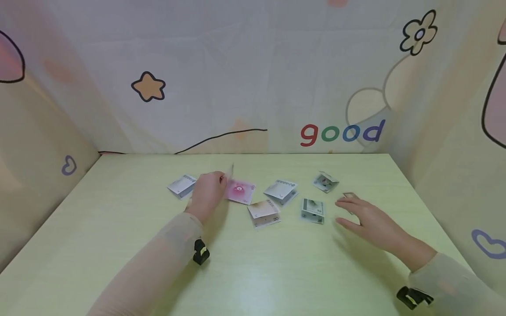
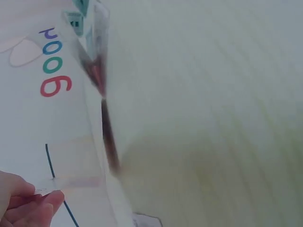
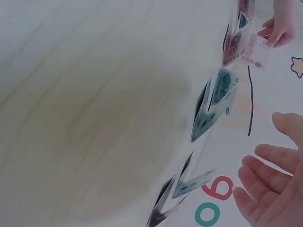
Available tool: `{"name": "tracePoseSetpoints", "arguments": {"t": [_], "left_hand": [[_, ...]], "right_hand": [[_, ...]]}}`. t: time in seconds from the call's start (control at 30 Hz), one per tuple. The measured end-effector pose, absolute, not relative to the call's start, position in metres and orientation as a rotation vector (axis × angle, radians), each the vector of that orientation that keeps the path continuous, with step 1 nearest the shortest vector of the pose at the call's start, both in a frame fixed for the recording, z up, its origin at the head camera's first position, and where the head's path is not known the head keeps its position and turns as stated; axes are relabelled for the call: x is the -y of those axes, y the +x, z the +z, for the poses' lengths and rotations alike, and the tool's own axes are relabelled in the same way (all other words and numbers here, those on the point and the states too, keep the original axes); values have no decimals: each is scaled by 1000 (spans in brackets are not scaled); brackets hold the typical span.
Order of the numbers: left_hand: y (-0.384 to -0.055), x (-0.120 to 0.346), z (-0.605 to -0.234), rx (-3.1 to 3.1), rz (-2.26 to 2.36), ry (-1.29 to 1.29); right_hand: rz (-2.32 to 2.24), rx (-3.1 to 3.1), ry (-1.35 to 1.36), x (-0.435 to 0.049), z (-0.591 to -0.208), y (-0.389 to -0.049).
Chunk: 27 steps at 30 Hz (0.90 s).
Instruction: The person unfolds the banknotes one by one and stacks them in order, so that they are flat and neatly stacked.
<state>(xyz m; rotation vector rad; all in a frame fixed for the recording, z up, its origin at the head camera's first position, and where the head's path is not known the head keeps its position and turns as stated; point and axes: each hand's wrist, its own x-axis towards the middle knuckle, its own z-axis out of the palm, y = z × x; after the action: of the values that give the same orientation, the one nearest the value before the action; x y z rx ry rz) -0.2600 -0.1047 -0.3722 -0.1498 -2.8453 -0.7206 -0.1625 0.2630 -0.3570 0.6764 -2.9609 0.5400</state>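
In the head view my left hand [image 1: 208, 193] is at the left of a loose row of banknotes, thumb and fingers pinching a thin banknote [image 3: 258, 50], whose pink face shows in the right wrist view. Beside those fingers, the head view shows a pink printed face [image 1: 240, 192]. A folded bluish-white banknote [image 1: 182, 186] is partly behind the left hand. My right hand [image 1: 367, 221] hovers at the right with fingers spread and relaxed, holding nothing. Its fingertips overlap a small brownish folded banknote [image 1: 350, 195], mostly hidden behind them.
Between the hands stand more half-folded banknotes: a brownish one [image 1: 264, 210], a bluish-white one [image 1: 281, 191], a green one [image 1: 312, 210] and a smaller greenish one [image 1: 326, 181]. They are on a pale wooden table [image 1: 253, 267], with printed cloth [image 1: 237, 79] behind and at both sides.
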Motion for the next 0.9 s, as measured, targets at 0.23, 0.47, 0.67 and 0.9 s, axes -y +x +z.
{"name": "tracePoseSetpoints", "arguments": {"t": [0.23, 0.47, 0.67, 0.9], "left_hand": [[-257, 113, -363, 2646, -815, -165], [-252, 119, -358, 2531, -1239, -37], [-249, 121, -355, 2378, -1633, 68], [-243, 121, -350, 2270, -1936, 191]], "right_hand": [[551, 2935, 671, -259, -356, -163], [585, 2958, 617, -251, -354, -165], [638, 2996, 576, -244, -353, -166], [701, 2985, 584, -238, -354, -168]]}}
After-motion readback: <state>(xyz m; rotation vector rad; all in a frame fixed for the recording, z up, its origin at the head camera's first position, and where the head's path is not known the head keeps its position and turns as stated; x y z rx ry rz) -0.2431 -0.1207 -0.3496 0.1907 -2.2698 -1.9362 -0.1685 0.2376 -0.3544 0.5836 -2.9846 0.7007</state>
